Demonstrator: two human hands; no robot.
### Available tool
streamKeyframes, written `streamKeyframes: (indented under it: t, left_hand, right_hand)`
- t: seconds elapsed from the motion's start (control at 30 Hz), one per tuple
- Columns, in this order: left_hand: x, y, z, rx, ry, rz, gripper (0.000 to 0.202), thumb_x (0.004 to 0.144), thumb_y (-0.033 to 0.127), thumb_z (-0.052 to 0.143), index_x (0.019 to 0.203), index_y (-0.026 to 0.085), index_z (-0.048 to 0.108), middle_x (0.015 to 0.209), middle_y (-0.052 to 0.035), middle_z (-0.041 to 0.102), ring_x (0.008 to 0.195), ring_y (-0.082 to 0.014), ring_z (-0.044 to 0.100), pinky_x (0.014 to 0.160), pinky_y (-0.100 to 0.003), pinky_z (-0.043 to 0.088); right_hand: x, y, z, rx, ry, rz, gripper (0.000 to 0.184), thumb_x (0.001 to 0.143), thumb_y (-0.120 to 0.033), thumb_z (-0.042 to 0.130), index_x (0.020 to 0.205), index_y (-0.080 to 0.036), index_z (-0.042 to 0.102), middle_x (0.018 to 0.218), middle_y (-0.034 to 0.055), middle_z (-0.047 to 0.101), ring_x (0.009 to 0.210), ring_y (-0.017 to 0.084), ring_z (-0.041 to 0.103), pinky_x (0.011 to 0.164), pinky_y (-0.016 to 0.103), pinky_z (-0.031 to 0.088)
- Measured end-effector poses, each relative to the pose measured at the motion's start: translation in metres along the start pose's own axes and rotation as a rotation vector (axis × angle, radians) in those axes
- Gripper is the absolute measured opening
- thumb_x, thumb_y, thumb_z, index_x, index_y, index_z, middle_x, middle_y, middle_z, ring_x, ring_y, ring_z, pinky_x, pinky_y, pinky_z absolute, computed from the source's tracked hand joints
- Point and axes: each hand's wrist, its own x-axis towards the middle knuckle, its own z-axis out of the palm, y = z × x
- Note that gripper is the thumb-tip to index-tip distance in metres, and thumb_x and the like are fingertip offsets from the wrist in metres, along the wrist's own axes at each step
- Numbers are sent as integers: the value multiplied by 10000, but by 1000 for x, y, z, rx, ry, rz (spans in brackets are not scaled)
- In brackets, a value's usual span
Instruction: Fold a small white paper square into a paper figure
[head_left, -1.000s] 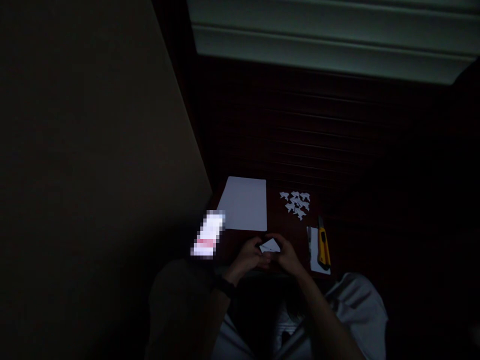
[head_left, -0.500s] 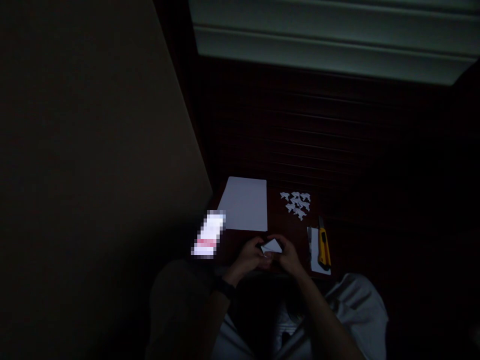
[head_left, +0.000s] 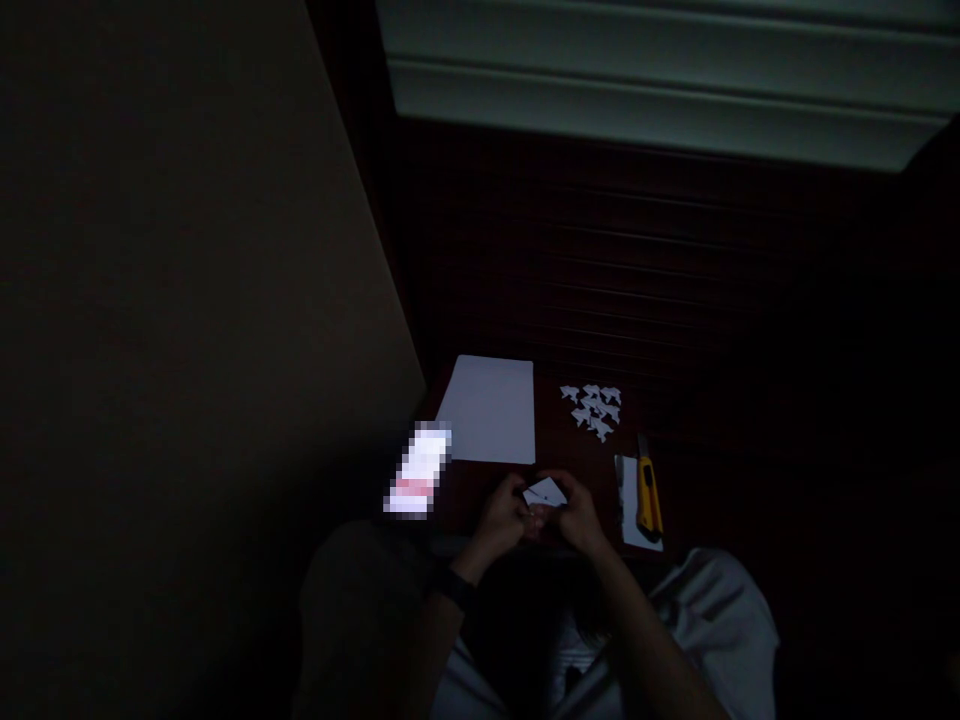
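Between my hands is a small folded piece of white paper (head_left: 547, 491), held near the front edge of a dark table. My left hand (head_left: 507, 515) grips its left side, with a dark band on the wrist. My right hand (head_left: 580, 514) holds the right side, and its thumb presses on the lower part of the paper. The fingers under the paper are hidden, and the dim light hides the finer folds. Beyond my hands lies a stack of white paper sheets (head_left: 491, 410). Several small folded paper figures (head_left: 592, 405) lie in a cluster at the back right.
A yellow utility knife (head_left: 648, 500) rests on a narrow white paper piece (head_left: 630, 500) at the table's right edge. At the left, a lit, blurred-out phone-like screen (head_left: 417, 470) overlaps the sheets' corner. A wall (head_left: 210, 260) rises close on the left.
Both hands stay in nearly the same place with the paper between them. The fingers and the folded paper have shifted slightly.
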Motion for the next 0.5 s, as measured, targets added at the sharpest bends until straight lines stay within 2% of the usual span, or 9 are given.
streamKeyframes:
  t: [0.13, 0.3, 0.4, 0.5]
  left_hand:
    - [-1, 4, -4, -43, 2, 56, 586, 545, 208, 738, 1006, 186, 376, 616, 41, 586, 553, -144, 604, 576, -322, 523]
    - [-9, 19, -7, -80, 2, 0, 718, 506, 242, 777, 1102, 154, 386, 728, -36, 647, 635, -185, 633, 625, -356, 525]
    - [-15, 29, -8, -57, -90, -10, 488, 623, 381, 689, 991, 104, 528, 864, -118, 652, 687, -191, 640, 659, -333, 516]
    - [-14, 31, -9, 21, -130, -38, 452, 681, 470, 604, 908, 79, 593, 813, -129, 659, 657, -181, 640, 615, -298, 510]
  right_hand:
    - [-1, -2, -3, 45, -15, -28, 568, 581, -211, 693, 1109, -214, 483, 986, 45, 587, 848, 207, 562, 708, 306, 456]
    - [0, 7, -7, 106, -16, 57, 553, 593, -220, 683, 1107, -218, 481, 808, 23, 614, 657, 174, 568, 578, 278, 458]
    - [2, 11, -10, 137, -24, 109, 583, 587, -220, 685, 1124, -226, 457, 682, -13, 588, 519, 141, 526, 478, 249, 425]
    - [3, 11, -11, 139, -35, 128, 605, 593, -230, 683, 1144, -225, 434, 587, -42, 543, 437, 120, 478, 426, 234, 392]
